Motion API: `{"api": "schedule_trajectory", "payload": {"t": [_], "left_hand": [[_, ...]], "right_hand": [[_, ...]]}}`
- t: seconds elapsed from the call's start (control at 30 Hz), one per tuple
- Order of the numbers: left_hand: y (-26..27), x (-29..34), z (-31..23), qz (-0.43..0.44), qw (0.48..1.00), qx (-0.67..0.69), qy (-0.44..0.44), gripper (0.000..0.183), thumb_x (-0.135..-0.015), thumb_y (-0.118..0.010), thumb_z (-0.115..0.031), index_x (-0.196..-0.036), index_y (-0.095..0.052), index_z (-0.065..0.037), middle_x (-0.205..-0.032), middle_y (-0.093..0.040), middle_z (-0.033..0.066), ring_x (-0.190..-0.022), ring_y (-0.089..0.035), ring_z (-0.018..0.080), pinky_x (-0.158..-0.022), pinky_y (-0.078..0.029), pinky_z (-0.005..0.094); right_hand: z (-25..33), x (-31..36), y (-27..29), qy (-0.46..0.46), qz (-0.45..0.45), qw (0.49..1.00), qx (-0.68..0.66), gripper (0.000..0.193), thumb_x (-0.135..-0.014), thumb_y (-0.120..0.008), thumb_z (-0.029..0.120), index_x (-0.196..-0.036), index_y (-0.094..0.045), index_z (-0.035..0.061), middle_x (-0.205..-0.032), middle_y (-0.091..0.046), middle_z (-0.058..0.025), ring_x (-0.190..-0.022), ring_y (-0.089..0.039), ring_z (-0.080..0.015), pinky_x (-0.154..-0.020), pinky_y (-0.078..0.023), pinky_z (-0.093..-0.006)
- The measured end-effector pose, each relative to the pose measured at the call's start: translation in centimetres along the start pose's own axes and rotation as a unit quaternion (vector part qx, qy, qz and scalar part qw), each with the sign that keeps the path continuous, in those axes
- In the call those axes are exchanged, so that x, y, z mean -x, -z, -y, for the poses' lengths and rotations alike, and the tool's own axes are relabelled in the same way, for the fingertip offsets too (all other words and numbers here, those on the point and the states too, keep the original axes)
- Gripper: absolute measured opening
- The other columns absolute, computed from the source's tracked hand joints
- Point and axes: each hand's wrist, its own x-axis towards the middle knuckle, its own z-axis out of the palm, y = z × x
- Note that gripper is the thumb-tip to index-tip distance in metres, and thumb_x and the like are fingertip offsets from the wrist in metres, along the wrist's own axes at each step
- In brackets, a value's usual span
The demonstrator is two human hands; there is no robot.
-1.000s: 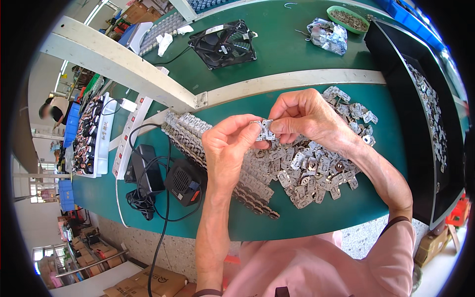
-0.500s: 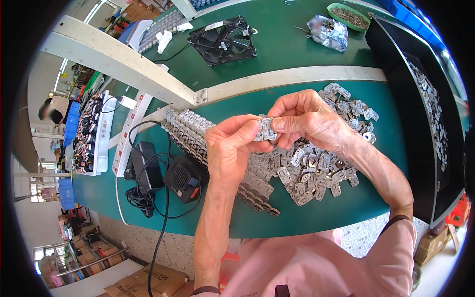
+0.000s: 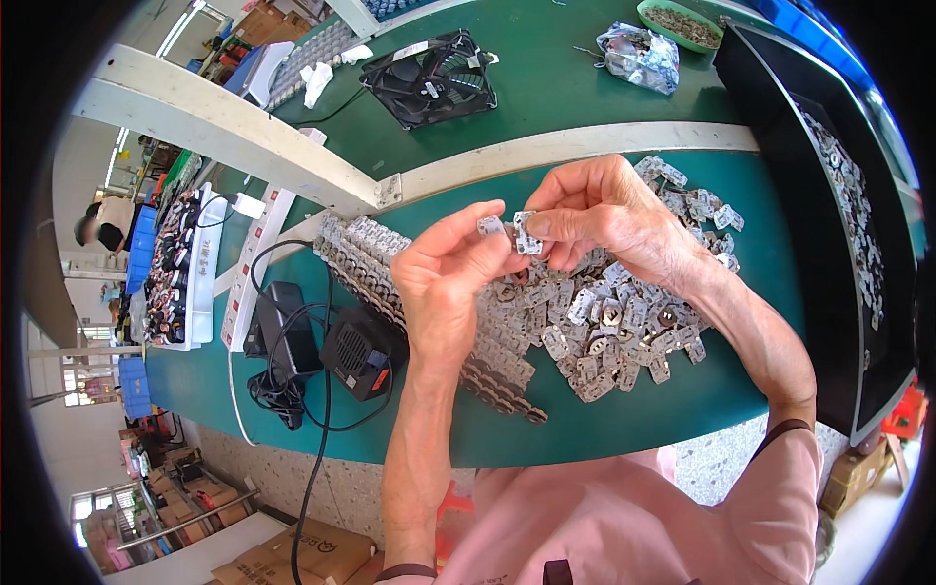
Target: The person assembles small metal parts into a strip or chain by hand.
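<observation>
Above the green bench my two hands meet, each pinching a small flat grey metal plate. Thumb and fingers of my left hand close on one metal plate, which is mostly hidden by the fingertips. My right hand grips the other metal plate, tilted on edge beside the left fingertips. Whether the two plates touch I cannot tell. Under my right hand lies a loose pile of similar metal plates, some with round centres. Beneath my left wrist run neat stacked rows of such parts.
A black boxy device and a black power adapter with tangled cables sit left. Behind a white beam stand a black fan, a plastic bag and a green bowl. A black bin borders the right.
The plates were held together, facing up; now they show as two separate pieces, the right one turned on edge. My left index finger has lifted. The view has shifted slightly.
</observation>
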Motion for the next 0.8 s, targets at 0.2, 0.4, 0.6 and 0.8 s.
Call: {"api": "schedule_trajectory", "payload": {"t": [0.2, 0.4, 0.6, 0.8], "left_hand": [[-0.2, 0.1, 0.1, 0.025, 0.99, -0.115, -0.082, 0.021, -0.079, -0.062, 0.006, -0.1, -0.065, 0.004, -0.087, -0.063, 0.0078, -0.076, -0.062, 0.0145, -0.069, -0.054, 0.0259], [0.3, -0.2, 0.6, 0.034, 0.971, -0.19, -0.141, 0.022, -0.079, -0.063, 0.006, -0.1, -0.067, 0.001, -0.092, -0.064, 0.0094, -0.079, -0.061, 0.0131, -0.068, -0.051, 0.0235], [0.3, 0.1, 0.4, 0.027, 0.958, -0.234, -0.163, 0.02, -0.077, -0.064, 0.005, -0.096, -0.068, 0.0, -0.092, -0.065, 0.0097, -0.076, -0.06, 0.0117, -0.066, -0.049, 0.0226], [0.4, 0.1, 0.4, 0.011, 0.954, -0.249, -0.168, 0.017, -0.077, -0.065, 0.004, -0.093, -0.068, 0.001, -0.088, -0.065, 0.0089, -0.072, -0.059, 0.01, -0.062, -0.047, 0.0211]], "right_hand": [[-0.4, -0.2, 0.3, 0.0, -0.009, 1.0, 0.023, 0.016, -0.081, -0.065, 0.01, -0.088, -0.063, -0.0041, -0.074, -0.066, -0.0091, -0.059, -0.061, -0.0109, -0.055, -0.051, -0.0211], [-0.7, -0.4, 0.1, -0.012, -0.007, 1.0, 0.02, 0.017, -0.081, -0.065, 0.011, -0.088, -0.064, -0.0041, -0.073, -0.065, -0.0089, -0.059, -0.062, -0.0113, -0.055, -0.051, -0.0214], [-0.9, -0.4, 0.1, -0.014, 0.0, 1.0, 0.017, 0.015, -0.081, -0.065, 0.01, -0.089, -0.064, -0.0033, -0.073, -0.065, -0.0086, -0.059, -0.062, -0.0113, -0.055, -0.052, -0.0218], [-1.2, -0.4, 0.0, 0.0, 0.016, 1.0, 0.01, 0.015, -0.082, -0.066, 0.01, -0.089, -0.064, -0.003, -0.072, -0.065, -0.008, -0.059, -0.062, -0.011, -0.056, -0.052, -0.0221]]}}
